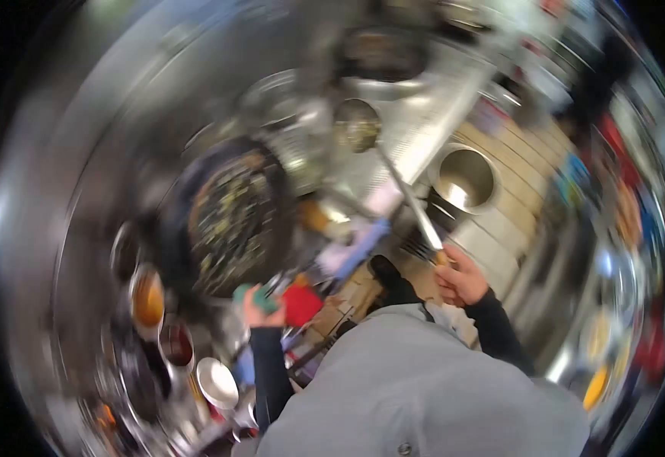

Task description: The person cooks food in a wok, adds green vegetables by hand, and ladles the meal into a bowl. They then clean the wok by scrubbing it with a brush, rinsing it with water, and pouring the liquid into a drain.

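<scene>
Floor (521,169) — ladle (404,183) in right fingers (453,276)

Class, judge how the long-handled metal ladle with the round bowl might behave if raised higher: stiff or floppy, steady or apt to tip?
The ladle is probably stiff, since its slender handle looks straight. It may dip forward, with its wide bowl far from the right hand.
</scene>
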Motion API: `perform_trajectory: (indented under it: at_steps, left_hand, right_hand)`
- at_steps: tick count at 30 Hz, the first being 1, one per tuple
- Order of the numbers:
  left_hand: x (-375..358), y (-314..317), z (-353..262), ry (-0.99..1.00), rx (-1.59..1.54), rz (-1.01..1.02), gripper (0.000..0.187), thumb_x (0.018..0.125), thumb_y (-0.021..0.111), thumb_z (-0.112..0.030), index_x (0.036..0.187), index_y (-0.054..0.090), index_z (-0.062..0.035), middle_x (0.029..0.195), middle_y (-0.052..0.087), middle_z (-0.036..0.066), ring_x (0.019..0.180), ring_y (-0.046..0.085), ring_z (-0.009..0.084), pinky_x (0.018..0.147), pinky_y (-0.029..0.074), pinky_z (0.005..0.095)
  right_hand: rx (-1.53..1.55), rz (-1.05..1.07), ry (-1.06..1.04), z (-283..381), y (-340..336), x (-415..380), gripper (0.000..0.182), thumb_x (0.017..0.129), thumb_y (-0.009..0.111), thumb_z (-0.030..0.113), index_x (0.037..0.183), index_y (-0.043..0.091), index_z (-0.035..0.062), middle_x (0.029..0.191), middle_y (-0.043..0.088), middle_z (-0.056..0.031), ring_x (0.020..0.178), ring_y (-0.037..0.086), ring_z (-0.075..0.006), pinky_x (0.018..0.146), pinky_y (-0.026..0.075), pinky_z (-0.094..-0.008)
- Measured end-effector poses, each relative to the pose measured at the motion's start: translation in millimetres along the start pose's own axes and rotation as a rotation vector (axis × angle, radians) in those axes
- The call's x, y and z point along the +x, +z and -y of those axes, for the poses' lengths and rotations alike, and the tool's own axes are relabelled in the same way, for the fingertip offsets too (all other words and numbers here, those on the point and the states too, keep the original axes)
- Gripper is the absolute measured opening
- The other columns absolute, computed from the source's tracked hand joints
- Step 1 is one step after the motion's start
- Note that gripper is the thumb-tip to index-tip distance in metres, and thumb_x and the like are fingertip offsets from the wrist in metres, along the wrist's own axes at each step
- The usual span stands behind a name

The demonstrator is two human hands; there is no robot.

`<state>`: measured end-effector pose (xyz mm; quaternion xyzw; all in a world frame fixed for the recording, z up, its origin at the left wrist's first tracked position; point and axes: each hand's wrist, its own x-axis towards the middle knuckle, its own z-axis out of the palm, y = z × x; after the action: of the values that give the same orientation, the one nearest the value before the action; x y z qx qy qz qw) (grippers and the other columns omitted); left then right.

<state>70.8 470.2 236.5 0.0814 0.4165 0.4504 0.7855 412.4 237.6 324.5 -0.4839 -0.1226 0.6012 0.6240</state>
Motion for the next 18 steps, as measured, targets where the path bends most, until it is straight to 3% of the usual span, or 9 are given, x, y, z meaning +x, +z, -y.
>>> perform_trajectory:
  at_steps: [1, 4, 5, 7, 9, 11, 13, 15, 18]
  left_hand:
    - [0, -3, -3, 0.009, -0.063, -0.071, 0.014, 0.072, 0.062, -0.02, 0.071, 0.049, -0.0155, 0.062, 0.05, -0.001, 0.054, 0.049, 0.0162, 0.047, 0.041, 0.0304]
    - [-1, 11, 3, 0.051, -0.153, -0.172, 0.016, 0.074, 0.06, -0.021, 0.076, 0.049, -0.0105, 0.068, 0.053, 0.006, 0.057, 0.051, 0.02, 0.049, 0.041, 0.0299]
    - [8, 8, 5, 0.038, -0.2, -0.175, 0.016, 0.073, 0.06, -0.022, 0.075, 0.048, -0.0104, 0.065, 0.052, 0.006, 0.055, 0.05, 0.0201, 0.048, 0.04, 0.0299]
    - [27, 2, 12, 0.071, -0.254, -0.181, 0.016, 0.073, 0.06, -0.021, 0.076, 0.048, -0.0114, 0.067, 0.051, 0.005, 0.055, 0.05, 0.0204, 0.048, 0.041, 0.0308]
    - [37, 8, 10, 0.084, -0.283, -0.252, 0.015, 0.072, 0.059, -0.021, 0.076, 0.048, -0.0114, 0.067, 0.051, 0.005, 0.054, 0.049, 0.0206, 0.047, 0.041, 0.0317]
    - [48, 4, 2, 0.111, -0.299, -0.271, 0.018, 0.072, 0.06, -0.023, 0.074, 0.048, -0.0105, 0.064, 0.05, 0.006, 0.053, 0.049, 0.0199, 0.047, 0.041, 0.0302]
    - [48, 13, -3, 0.144, -0.337, -0.302, 0.024, 0.071, 0.062, -0.029, 0.074, 0.05, -0.0084, 0.061, 0.05, 0.007, 0.052, 0.049, 0.0175, 0.045, 0.039, 0.0261]
    - [53, 10, -7, 0.117, -0.31, -0.272, 0.042, 0.073, 0.06, -0.048, 0.077, 0.054, -0.0075, 0.062, 0.052, 0.007, 0.049, 0.049, 0.015, 0.043, 0.039, 0.024]
    - [40, 4, 7, 0.202, -0.306, -0.243, 0.055, 0.075, 0.053, -0.062, 0.079, 0.055, -0.0073, 0.063, 0.053, 0.007, 0.047, 0.049, 0.0144, 0.043, 0.039, 0.0239]
  right_hand:
    - [-0.302, -0.019, 0.017, 22, 22, 20, 0.052, 0.086, 0.046, 0.006, 0.135, 0.029, 0.0119, 0.062, 0.04, 0.0003, 0.04, 0.036, -0.0067, 0.037, 0.031, -0.0206]
    - [-0.709, 0.233, -0.204, 59, 54, 99, 0.052, 0.085, 0.048, 0.006, 0.134, 0.031, 0.0034, 0.064, 0.046, -0.0017, 0.041, 0.041, -0.0063, 0.037, 0.033, -0.0224]
    - [-0.825, 0.261, -0.311, 63, 65, 131, 0.054, 0.084, 0.048, 0.004, 0.135, 0.032, 0.0073, 0.062, 0.048, -0.0015, 0.04, 0.037, -0.006, 0.037, 0.033, -0.021]
    - [-1.229, 0.207, -0.66, 79, 92, 193, 0.052, 0.081, 0.054, 0.009, 0.13, 0.038, 0.0065, 0.082, 0.061, -0.0195, 0.075, 0.06, -0.0319, 0.071, 0.047, -0.0333]
    - [-1.354, 0.268, -0.88, 105, 139, 249, 0.052, 0.079, 0.054, 0.012, 0.129, 0.04, 0.0092, 0.089, 0.06, -0.0226, 0.081, 0.058, -0.0376, 0.072, 0.047, -0.0422]
    - [-1.397, 0.288, -1.012, 117, 180, 310, 0.051, 0.078, 0.054, 0.012, 0.128, 0.041, 0.009, 0.088, 0.06, -0.0215, 0.081, 0.057, -0.038, 0.072, 0.046, -0.0446]
    - [-1.49, 0.273, -1.0, 123, 215, 361, 0.048, 0.078, 0.052, 0.011, 0.125, 0.044, 0.0082, 0.09, 0.06, -0.0207, 0.082, 0.057, -0.0377, 0.073, 0.045, -0.0446]
    - [-1.613, 0.255, -0.928, 112, 251, 411, 0.045, 0.077, 0.05, 0.01, 0.122, 0.046, 0.0074, 0.089, 0.06, -0.0216, 0.084, 0.058, -0.0378, 0.074, 0.045, -0.046]
    - [-1.709, 0.284, -0.652, 64, 301, 483, 0.041, 0.076, 0.05, 0.013, 0.116, 0.049, 0.002, 0.095, 0.061, -0.0238, 0.094, 0.058, -0.0361, 0.08, 0.047, -0.0425]
